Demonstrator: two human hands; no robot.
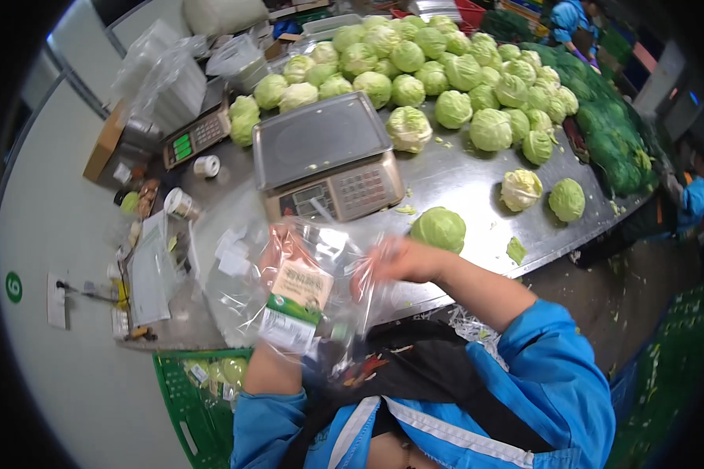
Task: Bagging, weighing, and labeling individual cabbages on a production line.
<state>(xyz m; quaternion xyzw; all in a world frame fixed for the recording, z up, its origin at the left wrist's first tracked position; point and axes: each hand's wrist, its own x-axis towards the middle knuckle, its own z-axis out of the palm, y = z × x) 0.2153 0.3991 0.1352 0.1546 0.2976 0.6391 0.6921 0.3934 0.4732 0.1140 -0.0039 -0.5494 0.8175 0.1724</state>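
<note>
A clear plastic bag (340,299) with a printed label hangs between my two hands, in front of a digital scale (328,152). My left hand (284,252) is partly inside or behind the film, its fingers blurred by the plastic; whether they grip it is unclear. My right hand (393,264), smeared by motion, is closed on the bag's right side. Just beyond the right hand lies a green cabbage (440,228) on the steel table (475,182). The scale's pan bears only small leaf scraps.
Many cabbages (408,55) are heaped behind the scale. Green net sacks (610,135) line the right edge. A second scale (196,138) and a paper roll (206,166) stand left. A green crate (193,410) holds bagged cabbages below. Co-workers (572,26) are at the far right.
</note>
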